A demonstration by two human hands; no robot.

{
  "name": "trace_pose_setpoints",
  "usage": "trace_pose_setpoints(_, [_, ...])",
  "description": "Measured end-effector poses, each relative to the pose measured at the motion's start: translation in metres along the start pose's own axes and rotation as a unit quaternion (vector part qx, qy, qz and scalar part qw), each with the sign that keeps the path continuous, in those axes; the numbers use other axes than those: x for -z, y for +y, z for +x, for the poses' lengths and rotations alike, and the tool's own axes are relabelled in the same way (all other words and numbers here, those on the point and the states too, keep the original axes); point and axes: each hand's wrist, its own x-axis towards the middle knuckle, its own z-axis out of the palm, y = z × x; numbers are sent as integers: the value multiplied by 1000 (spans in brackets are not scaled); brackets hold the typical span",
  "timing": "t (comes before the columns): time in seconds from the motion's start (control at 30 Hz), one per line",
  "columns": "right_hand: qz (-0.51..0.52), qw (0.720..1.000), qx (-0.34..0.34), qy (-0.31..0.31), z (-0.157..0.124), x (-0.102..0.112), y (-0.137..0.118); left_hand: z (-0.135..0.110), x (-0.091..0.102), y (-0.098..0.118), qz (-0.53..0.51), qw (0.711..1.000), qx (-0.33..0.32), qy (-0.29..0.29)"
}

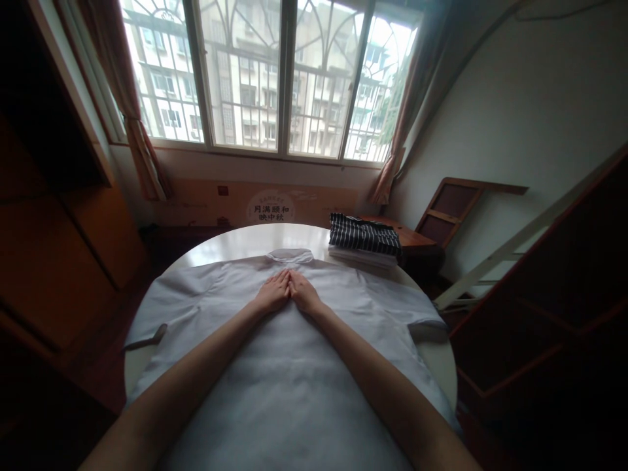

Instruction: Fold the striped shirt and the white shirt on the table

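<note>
Left forearm (196,366) and right forearm (375,373) reach forward, converging. Left hand (273,292) palm down, fingers extended, close together. Right hand (304,293) back up, touching left; finger pose unclear. Wrists apart, arms bare.

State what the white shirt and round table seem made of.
White shirt: fabric, probably cotton or a blend, mostly matte, judging by soft creases. Round table: glossy white top with bright reflections, perhaps lacquer or laminate; core material hidden.
</note>
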Motion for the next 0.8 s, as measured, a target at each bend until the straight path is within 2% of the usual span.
trace_pose_setpoints(0.1, [-34,999,21,-36,-10,9,10,-4,5,-8,5,1000,10,-1])
trace_pose_setpoints(0.2, [-72,995,9,-68,-23,22,30,-11,11,-23,15,999,31,-12])
trace_pose_setpoints(0.43, [-149,978,-121,-86,-57,63,102,-40,34,-88,63,987,148,-28])
trace_pose_setpoints(0.53, [-160,972,-159,-72,-67,72,123,-52,39,-111,74,980,184,4])
trace_pose_setpoints(0.67, [-167,972,-158,-47,-71,73,128,-58,42,-114,74,978,190,46])
trace_pose_setpoints(0.8, [-173,981,-86,8,-75,77,115,-65,49,-97,78,984,134,91])
